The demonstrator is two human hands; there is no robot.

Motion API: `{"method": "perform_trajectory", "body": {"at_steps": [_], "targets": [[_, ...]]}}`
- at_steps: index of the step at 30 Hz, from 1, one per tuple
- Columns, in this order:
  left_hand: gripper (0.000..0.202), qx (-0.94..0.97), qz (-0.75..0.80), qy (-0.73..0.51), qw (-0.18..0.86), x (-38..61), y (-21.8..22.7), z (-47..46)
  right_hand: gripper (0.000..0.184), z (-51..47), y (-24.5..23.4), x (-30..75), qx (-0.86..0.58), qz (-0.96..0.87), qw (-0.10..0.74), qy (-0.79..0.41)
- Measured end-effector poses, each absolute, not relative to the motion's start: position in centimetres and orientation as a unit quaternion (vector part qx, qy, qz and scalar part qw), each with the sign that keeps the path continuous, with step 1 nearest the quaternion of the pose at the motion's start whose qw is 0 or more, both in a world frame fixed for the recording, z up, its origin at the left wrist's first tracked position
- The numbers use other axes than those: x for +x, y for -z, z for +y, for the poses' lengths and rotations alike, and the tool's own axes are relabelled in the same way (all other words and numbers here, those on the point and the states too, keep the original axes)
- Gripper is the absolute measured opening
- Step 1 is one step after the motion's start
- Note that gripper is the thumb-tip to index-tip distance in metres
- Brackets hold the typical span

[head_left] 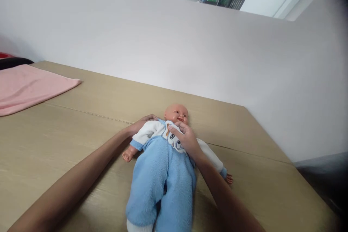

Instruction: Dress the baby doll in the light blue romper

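Note:
A baby doll [176, 112] lies on its back on the table, its head toward the wall. It wears a fleece outfit [163, 163] with light blue legs, white sleeves and an animal face on the chest. My left hand [143, 123] is at the doll's shoulder on the left, its fingers bent onto the cloth near the collar; the sleeve partly hides it. Across the upper chest, just below the chin, my right hand [186, 137] is closed on the neckline, thumb and fingers at the fabric. Both doll arms stretch out sideways.
The wooden table [89, 94] has a seam running across it. A pink cloth [32, 85] lies flat at the far left, with a black and red item [15, 61] behind it. A white wall [174, 50] stands along the far edge, with an opening above.

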State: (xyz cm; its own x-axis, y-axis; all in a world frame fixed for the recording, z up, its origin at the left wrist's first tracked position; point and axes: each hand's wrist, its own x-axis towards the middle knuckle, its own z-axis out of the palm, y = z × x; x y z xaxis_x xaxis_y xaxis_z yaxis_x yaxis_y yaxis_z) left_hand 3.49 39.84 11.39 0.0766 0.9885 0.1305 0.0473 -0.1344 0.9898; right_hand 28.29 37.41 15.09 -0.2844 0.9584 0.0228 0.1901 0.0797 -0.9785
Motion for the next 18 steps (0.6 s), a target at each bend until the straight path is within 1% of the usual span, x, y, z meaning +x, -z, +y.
{"method": "perform_trajectory", "body": {"at_steps": [2, 4, 7, 11, 16, 18], "targets": [[0.039, 0.559, 0.453, -0.454, 0.526, 2.8, -11.9, 39.6, 0.047, 37.3, -15.2, 28.4, -0.469, -0.624, 0.394, -0.485], [0.042, 0.539, 0.471, -0.425, 0.554, 2.2, -12.4, 39.3, 0.045, 37.1, -15.2, 28.4, -0.478, -0.629, 0.396, -0.468], [0.045, 0.545, 0.496, -0.394, 0.549, 1.3, -13.0, 38.9, 0.041, 36.9, -15.1, 28.4, -0.483, -0.643, 0.400, -0.440], [0.042, 0.615, 0.486, -0.353, 0.510, 0.6, -13.3, 38.7, 0.038, 36.7, -15.6, 28.7, -0.482, -0.665, 0.405, -0.403], [0.037, 0.640, 0.415, -0.350, 0.544, -0.1, -13.0, 39.0, 0.031, 37.0, -17.3, 30.5, -0.511, -0.739, 0.352, -0.262], [0.037, 0.647, 0.400, -0.346, 0.550, -0.3, -12.8, 39.1, 0.030, 37.4, -17.6, 31.1, -0.515, -0.758, 0.325, -0.232]]}}
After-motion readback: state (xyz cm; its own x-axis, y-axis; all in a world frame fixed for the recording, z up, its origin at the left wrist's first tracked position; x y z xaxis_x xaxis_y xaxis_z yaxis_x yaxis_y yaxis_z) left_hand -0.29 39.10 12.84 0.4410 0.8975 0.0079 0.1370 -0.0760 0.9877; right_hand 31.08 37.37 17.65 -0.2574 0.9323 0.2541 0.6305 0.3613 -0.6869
